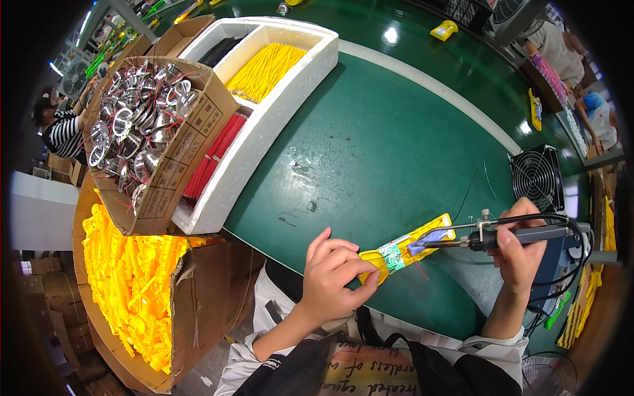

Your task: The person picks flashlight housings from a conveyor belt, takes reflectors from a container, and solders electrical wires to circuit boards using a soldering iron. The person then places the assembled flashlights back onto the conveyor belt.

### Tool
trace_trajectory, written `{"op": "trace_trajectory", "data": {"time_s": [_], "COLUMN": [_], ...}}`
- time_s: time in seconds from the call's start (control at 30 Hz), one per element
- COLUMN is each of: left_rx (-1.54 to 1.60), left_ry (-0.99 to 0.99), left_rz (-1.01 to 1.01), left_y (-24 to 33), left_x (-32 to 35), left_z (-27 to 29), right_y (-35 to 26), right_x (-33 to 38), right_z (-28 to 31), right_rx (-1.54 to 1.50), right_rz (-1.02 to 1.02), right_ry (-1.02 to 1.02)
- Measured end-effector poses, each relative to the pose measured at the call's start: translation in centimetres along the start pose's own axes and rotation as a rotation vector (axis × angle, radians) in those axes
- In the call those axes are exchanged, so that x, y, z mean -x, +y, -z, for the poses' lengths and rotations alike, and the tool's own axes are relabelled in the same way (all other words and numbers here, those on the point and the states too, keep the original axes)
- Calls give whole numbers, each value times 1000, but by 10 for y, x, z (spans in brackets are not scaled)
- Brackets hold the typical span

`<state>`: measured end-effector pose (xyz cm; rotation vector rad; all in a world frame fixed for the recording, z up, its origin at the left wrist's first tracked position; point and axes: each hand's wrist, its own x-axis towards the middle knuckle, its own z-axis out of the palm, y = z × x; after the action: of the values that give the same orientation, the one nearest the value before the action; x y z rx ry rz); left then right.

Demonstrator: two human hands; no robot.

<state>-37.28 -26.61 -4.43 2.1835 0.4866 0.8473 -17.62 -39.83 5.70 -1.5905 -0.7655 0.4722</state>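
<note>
My green worktop (389, 152), loaded along its sides and bare-faced through the middle.
Along its left edge I have the white foam tray (277, 125); at the right edge stand a black fan (536, 177), towards the far corner, and a blue box (555, 264), nearer me. A pale strip (429, 86) borders the far edge. Dark scuffs (300, 170) mark the surface left of centre, and a thin pale strand (489, 180) lies just beside the fan. By the near edge I have the yellow casing (432, 228); whether it touches the surface I can't tell.
</note>
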Motion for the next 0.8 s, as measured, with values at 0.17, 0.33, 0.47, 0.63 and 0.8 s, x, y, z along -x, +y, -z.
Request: {"op": "trace_trajectory", "data": {"time_s": [0.17, 0.33, 0.47, 0.63, 0.8], "left_rx": [-34, -73, -70, 32, -195], "left_ry": [-13, -5, 12, -174, -437], "left_rz": [-44, -82, -82, -90, -148], "left_y": [-3, -3, -2, 10, 23], "left_x": [-2, -2, 2, -10, -31], "left_z": [-1, -3, -1, 21, 32], "right_y": [-5, -10, -12, -20, -24], "right_x": [-6, -8, -7, -2, -2], "right_z": [10, 20, 21, 30, 39], "right_rx": [-36, -31, -97, -99, -122], "right_rz": [92, 139, 176, 209, 234], "right_ry": [115, 216, 229, 263, 330]}}
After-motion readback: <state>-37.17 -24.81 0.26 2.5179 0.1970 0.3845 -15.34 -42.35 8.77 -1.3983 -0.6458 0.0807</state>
